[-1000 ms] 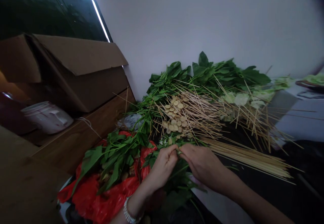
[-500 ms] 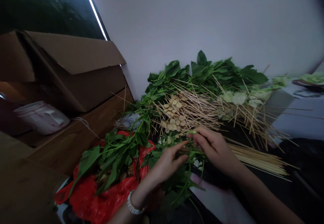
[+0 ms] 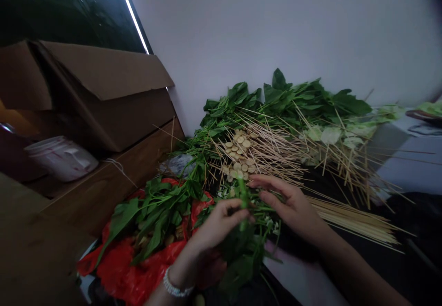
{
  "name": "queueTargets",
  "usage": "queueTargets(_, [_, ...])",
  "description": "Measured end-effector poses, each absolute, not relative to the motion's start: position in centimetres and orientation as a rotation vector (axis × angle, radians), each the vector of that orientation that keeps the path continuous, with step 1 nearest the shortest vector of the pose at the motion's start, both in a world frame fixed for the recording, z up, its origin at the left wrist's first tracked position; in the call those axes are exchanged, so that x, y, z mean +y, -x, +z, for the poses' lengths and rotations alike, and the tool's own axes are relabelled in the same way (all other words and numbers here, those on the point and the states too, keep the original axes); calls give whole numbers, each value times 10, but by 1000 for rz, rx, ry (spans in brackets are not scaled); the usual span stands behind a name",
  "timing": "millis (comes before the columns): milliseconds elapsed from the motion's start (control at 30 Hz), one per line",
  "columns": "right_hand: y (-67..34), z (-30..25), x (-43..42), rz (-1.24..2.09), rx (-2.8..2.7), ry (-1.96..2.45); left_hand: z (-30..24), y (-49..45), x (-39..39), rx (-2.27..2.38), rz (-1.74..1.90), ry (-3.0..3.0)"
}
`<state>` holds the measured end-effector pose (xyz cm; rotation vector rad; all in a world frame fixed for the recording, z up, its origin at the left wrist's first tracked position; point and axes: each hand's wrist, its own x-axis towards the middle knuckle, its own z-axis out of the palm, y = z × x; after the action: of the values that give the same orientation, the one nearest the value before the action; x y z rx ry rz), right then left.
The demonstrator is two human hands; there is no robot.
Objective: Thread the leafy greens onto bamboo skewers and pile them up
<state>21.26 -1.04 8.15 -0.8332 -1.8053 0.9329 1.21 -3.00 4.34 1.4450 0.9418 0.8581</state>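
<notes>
My left hand (image 3: pixel 223 218) is closed on a leafy green stem (image 3: pixel 243 191); its cut end points up and its leaves (image 3: pixel 240 271) hang below the hand. Just right of the stem is my right hand (image 3: pixel 288 200), fingers stretched out and apart, with nothing visible in them. Beneath both hands lie more green stems and small whitish bits (image 3: pixel 272 223). Behind the hands are skewers threaded with pale round slices (image 3: pixel 241 144). A bundle of bare wooden skewers (image 3: pixel 359 223) lies right of my right hand.
Leafy greens (image 3: pixel 311 98) are heaped along the wall, with skewered pale cabbage-like leaves (image 3: pixel 329 135) at right. A red plastic bag (image 3: pixel 127 269) holding greens and slices sits at left. Beyond it stand a whitish plastic tub (image 3: pixel 62 158) and a cardboard box (image 3: pixel 113 108).
The stem has swung upright in my left hand, which now grips it. My right hand has let go of the stem, and its fingers have spread. The view has shifted slightly.
</notes>
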Motion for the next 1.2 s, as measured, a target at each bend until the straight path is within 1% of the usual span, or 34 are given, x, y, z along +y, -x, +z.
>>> queueTargets(100, [-217, 81, -8, 935, -1768, 880, 64, 48, -7, 1258, 1142, -1421])
queueTargets(167, [-218, 80, -6, 938, -1765, 888, 80, 98, 14, 1593, 1302, -1498])
queueTargets(200, [-218, 79, -6, 944, -1763, 890, 88, 121, 24, 1819, 1321, -1556])
queueTargets(233, [-218, 79, -6, 948, -1759, 893, 95, 142, 33, 2093, 1276, -1593])
queueTargets(333, [-216, 78, -6, 943, -1757, 895, 106, 179, 53, 2461, 1230, -1579])
queueTargets(367, [-216, 79, -6, 929, -1762, 892, 104, 182, 57, 2620, 1103, -1641])
queueTargets(433, [-215, 79, -6, 897, -1775, 891, 93, 177, 63, 2761, 784, -1739])
queueTargets(467, [-215, 79, -6, 885, -1780, 894, 85, 171, 67, 2739, 661, -1768])
queueTargets(533, [-215, 80, -6, 874, -1786, 902, 66, 159, 74, 2652, 562, -1787])
queueTargets(633, [-216, 81, -8, 844, -1806, 909, 44, 149, 86, 2578, 540, -1783])
queueTargets(700, [-216, 82, -9, 815, -1823, 912, 41, 151, 91, 2544, 586, -1778])
queueTargets(800, [-215, 83, -9, 809, -1816, 905, 56, 160, 90, 2519, 772, -1782])
queueTargets(933, [-214, 82, -7, 812, -1806, 893, 91, 160, 75, 2422, 1141, -1877])
queueTargets(1033, [-213, 80, -6, 782, -1816, 904, 116, 137, 57, 2227, 1412, -2048])
queueTargets(1067, [-213, 79, -5, 777, -1812, 906, 123, 126, 50, 2061, 1599, -2160])
queueTargets(1100, [-213, 79, -5, 773, -1794, 909, 130, 115, 43, 1904, 1702, -2274])
queueTargets(1133, [-214, 78, -4, 770, -1766, 911, 135, 104, 37, 1797, 1741, -2379])
queueTargets(1200, [-217, 78, -4, 747, -1700, 912, 141, 83, 24, 1687, 1677, -2626])
